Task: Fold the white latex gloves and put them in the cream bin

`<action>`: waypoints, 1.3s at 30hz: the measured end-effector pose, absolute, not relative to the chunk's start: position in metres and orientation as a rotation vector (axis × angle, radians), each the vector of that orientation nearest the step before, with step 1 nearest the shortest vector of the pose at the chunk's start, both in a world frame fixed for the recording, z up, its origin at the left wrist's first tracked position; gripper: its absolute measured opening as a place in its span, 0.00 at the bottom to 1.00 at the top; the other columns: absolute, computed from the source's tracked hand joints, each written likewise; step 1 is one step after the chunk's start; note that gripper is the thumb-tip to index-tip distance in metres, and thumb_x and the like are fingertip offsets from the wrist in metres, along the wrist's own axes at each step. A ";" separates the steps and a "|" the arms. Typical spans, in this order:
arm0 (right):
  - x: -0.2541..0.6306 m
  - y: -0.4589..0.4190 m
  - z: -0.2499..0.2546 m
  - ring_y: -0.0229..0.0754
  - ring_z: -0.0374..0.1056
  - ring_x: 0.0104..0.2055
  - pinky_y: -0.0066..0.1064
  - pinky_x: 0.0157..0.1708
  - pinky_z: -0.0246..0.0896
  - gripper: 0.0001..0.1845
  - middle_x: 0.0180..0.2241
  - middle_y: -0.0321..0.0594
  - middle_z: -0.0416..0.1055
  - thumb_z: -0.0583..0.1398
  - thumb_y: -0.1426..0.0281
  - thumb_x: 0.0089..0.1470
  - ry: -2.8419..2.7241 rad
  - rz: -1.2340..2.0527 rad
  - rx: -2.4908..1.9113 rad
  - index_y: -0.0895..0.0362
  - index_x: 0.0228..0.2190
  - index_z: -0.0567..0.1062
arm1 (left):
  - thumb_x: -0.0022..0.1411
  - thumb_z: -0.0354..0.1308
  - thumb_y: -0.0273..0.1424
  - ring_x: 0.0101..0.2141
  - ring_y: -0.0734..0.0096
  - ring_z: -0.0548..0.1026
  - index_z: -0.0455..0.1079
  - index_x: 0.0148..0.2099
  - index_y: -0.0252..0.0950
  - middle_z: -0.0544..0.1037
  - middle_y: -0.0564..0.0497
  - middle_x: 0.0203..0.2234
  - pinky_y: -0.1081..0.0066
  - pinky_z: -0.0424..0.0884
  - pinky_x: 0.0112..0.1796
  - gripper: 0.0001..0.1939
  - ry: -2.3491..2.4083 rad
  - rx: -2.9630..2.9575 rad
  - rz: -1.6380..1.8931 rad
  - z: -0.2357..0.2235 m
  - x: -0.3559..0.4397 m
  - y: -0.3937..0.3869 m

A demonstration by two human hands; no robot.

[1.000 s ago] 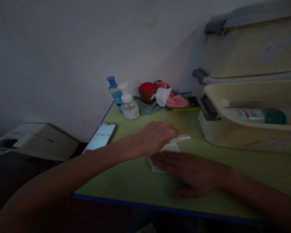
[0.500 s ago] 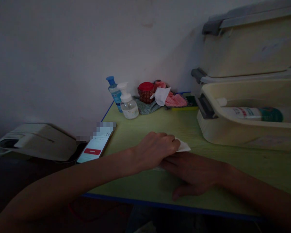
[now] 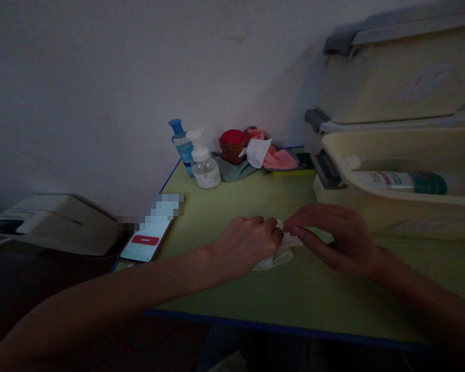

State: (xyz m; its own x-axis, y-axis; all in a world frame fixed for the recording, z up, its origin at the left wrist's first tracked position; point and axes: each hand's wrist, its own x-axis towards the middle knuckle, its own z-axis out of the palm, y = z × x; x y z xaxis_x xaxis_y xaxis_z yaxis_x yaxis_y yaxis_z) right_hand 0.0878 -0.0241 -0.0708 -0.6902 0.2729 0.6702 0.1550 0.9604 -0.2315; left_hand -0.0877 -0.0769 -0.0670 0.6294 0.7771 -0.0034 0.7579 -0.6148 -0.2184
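Note:
A thin white tissue (image 3: 275, 260) lies crumpled on the yellow-green table, partly covered by my hands. My left hand (image 3: 251, 238) is closed over it, with knuckles up and fingers curled. From the other side, my right hand (image 3: 337, 237) pinches the tissue's upper edge between thumb and fingertips, close to the left knuckles. Some of the tissue shows between the two hands and below the left fingers. What lies beneath the left palm is hidden.
Left of my hands is a lit phone (image 3: 151, 232). At the back stand a blue-capped bottle (image 3: 184, 150), a pump bottle (image 3: 206, 168), a red-lidded container (image 3: 233, 147) and cloths (image 3: 281, 158). A cream bin (image 3: 352, 214) holding a spray can (image 3: 406, 182) stands right.
My right hand has lifted from lying flat beside the left and moved up and right, now pinching the tissue. More tissue shows below my left hand, which stays nearly in place.

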 end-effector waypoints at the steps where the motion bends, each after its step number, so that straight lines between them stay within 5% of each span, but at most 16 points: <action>1: 0.087 -0.022 -0.073 0.36 0.68 0.27 0.27 0.28 0.63 0.09 0.25 0.38 0.73 0.52 0.74 0.58 -2.344 0.181 -0.321 0.56 0.30 0.71 | 0.60 0.50 0.21 0.30 0.67 0.76 0.68 0.38 0.32 0.75 0.47 0.32 0.73 0.64 0.20 0.07 -1.251 -2.644 0.139 -0.067 -0.087 -0.078; 23: 0.084 -0.003 -0.093 0.35 0.64 0.26 0.25 0.27 0.55 0.15 0.24 0.41 0.70 0.49 0.73 0.58 -2.685 0.088 -0.412 0.61 0.27 0.73 | 0.60 0.52 0.23 0.32 0.64 0.74 0.70 0.36 0.31 0.73 0.47 0.32 0.71 0.67 0.20 0.06 -1.250 -2.670 0.146 -0.081 -0.079 -0.102; 28: 0.085 -0.002 -0.094 0.36 0.64 0.27 0.27 0.28 0.57 0.15 0.25 0.41 0.70 0.50 0.73 0.58 -2.733 0.070 -0.362 0.61 0.29 0.75 | 0.63 0.51 0.31 0.32 0.63 0.73 0.70 0.36 0.32 0.73 0.46 0.33 0.69 0.68 0.21 0.10 -1.305 -2.706 0.031 -0.086 -0.082 -0.111; 35: 0.080 -0.007 -0.093 0.38 0.65 0.33 0.29 0.33 0.63 0.15 0.30 0.44 0.70 0.50 0.74 0.60 -2.684 -0.020 -0.247 0.61 0.32 0.76 | 0.63 0.47 0.22 0.35 0.67 0.72 0.67 0.38 0.32 0.72 0.48 0.34 0.68 0.71 0.33 0.08 -1.335 -2.803 -0.060 -0.083 -0.097 -0.103; 39: 0.077 -0.014 -0.100 0.42 0.69 0.37 0.34 0.36 0.67 0.14 0.34 0.47 0.73 0.50 0.77 0.58 -2.765 -0.313 -0.230 0.63 0.35 0.76 | 0.63 0.49 0.28 0.41 0.63 0.71 0.68 0.41 0.32 0.73 0.46 0.37 0.63 0.70 0.42 0.08 -1.484 -2.727 -0.166 -0.087 -0.102 -0.101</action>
